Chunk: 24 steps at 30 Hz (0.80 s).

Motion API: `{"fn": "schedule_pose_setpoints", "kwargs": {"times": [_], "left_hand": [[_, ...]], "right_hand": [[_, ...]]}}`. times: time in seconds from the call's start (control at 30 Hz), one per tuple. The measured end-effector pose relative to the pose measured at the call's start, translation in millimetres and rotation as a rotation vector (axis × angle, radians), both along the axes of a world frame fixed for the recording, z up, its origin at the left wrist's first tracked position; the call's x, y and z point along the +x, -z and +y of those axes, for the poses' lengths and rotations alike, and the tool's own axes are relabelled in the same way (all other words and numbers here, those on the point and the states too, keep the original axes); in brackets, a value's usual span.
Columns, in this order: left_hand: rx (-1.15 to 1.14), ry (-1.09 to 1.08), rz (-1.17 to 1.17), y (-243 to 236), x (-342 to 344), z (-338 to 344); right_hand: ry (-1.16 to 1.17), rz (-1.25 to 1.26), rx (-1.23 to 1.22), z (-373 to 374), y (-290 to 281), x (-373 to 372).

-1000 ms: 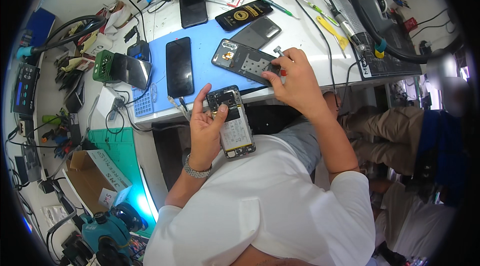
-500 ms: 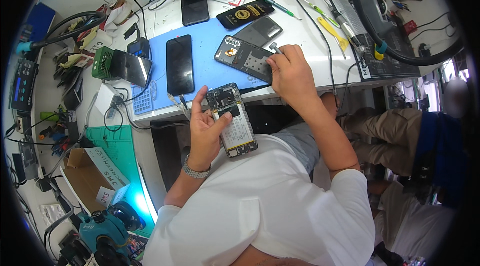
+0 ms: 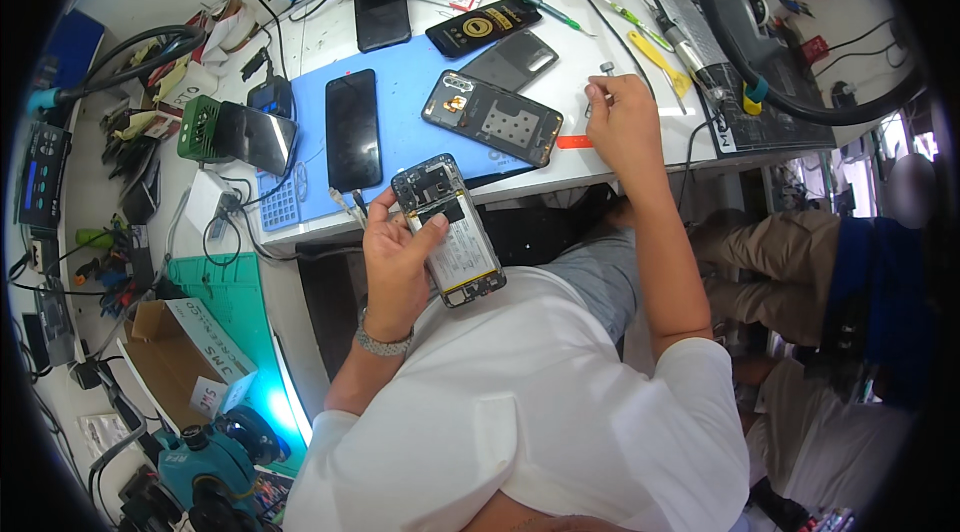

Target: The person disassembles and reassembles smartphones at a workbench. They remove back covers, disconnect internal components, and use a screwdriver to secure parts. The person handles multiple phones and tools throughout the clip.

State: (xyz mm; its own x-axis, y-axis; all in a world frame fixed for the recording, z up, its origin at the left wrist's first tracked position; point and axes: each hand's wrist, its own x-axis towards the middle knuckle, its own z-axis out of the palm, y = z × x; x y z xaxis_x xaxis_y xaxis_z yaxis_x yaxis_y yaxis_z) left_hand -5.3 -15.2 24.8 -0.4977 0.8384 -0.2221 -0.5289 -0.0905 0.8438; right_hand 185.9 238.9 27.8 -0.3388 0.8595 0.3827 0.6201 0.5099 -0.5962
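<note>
My left hand [image 3: 396,257] is closed round an opened phone [image 3: 465,247], its battery and inner parts facing up, thumb lying over the battery's upper part. The phone is tilted in front of my shirt, just off the table edge. My right hand [image 3: 625,124] is pinched on a slim grey tool, apparently a small screwdriver [image 3: 607,68], whose end sticks up past the fingers; the rest is mostly hidden. Left of that hand rests a dark phone back cover [image 3: 490,118] with camera openings. Beside the hand, a red strip [image 3: 574,142] lies on the white table.
A blue mat [image 3: 310,117] carries a black phone screen [image 3: 353,130]. Farther back lie another dark phone [image 3: 381,2], a black panel with a gold print [image 3: 484,27] and a grey cover [image 3: 513,62]. Yellow tool [image 3: 660,62] and thick black hose [image 3: 720,52] are at right; a microscope [image 3: 215,462] stands lower left.
My right hand has moved right, away from the back cover, still pinching the small tool. The red strip now shows. The opened phone stays in my left hand, slightly shifted.
</note>
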Motion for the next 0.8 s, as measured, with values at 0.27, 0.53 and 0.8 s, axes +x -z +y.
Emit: {"fn": "schedule_pose_setpoints", "kwargs": {"times": [0.27, 0.53, 0.8], "left_hand": [[-0.011, -0.056, 0.054, -3, -7, 10], [0.008, -0.072, 0.111, -10, -19, 27], [-0.088, -0.021, 0.43, -10, -29, 67]], "right_hand": [[-0.107, -0.047, -0.243, -21, 0, -14], [-0.055, 0.013, -0.38, -17, -12, -10], [0.025, 0.005, -0.41, -10, -42, 12]]}}
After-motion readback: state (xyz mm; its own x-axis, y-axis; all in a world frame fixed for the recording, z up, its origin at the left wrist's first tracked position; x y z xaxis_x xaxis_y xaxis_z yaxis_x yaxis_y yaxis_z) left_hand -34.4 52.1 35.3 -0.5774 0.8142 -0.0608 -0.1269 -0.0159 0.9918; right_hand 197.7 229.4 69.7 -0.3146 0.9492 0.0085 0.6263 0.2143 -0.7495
